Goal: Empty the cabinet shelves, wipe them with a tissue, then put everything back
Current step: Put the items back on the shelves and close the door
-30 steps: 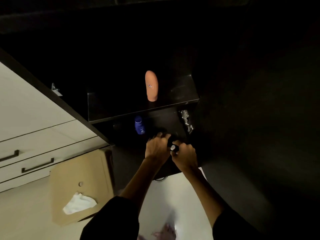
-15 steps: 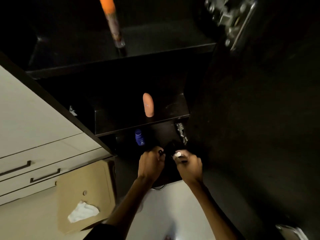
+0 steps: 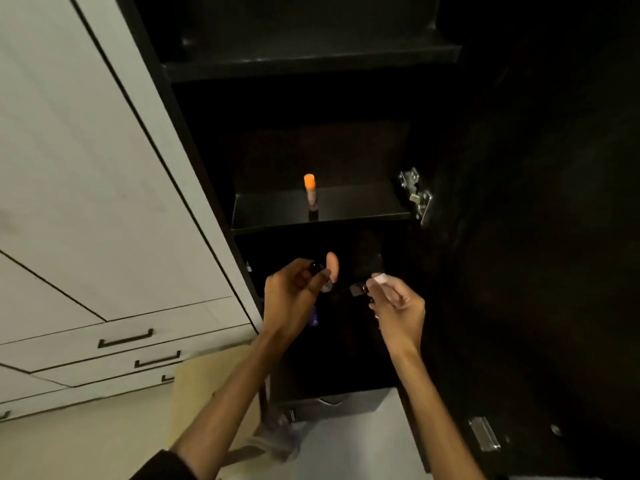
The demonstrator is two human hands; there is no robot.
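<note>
The dark cabinet stands open before me, and its middle shelf (image 3: 363, 206) bears an upright orange-capped tube (image 3: 309, 192). Lower down, a peach bottle (image 3: 333, 266) shows just behind my left hand (image 3: 292, 301). That hand pinches a small dark round-topped item (image 3: 314, 268) between its fingertips. A blue bottle (image 3: 314, 317) peeks out beside the same hand. My right hand (image 3: 398, 306) grips a small white-capped item (image 3: 379, 278) with a dark end pointing left. The two hands are a little apart in front of the lower shelves.
White drawers with dark handles (image 3: 126, 339) fill the left side. A cardboard box (image 3: 204, 379) lies on the floor below them. A metal hinge (image 3: 415, 197) sits on the cabinet's right wall, beside the dark open door (image 3: 536, 271). A crumpled tissue (image 3: 277, 441) lies near a white surface (image 3: 353, 445).
The view has tilted up, bringing higher shelves and the orange-capped tube into sight. Both hands have risen from the lower shelf and parted, each holding a small item.
</note>
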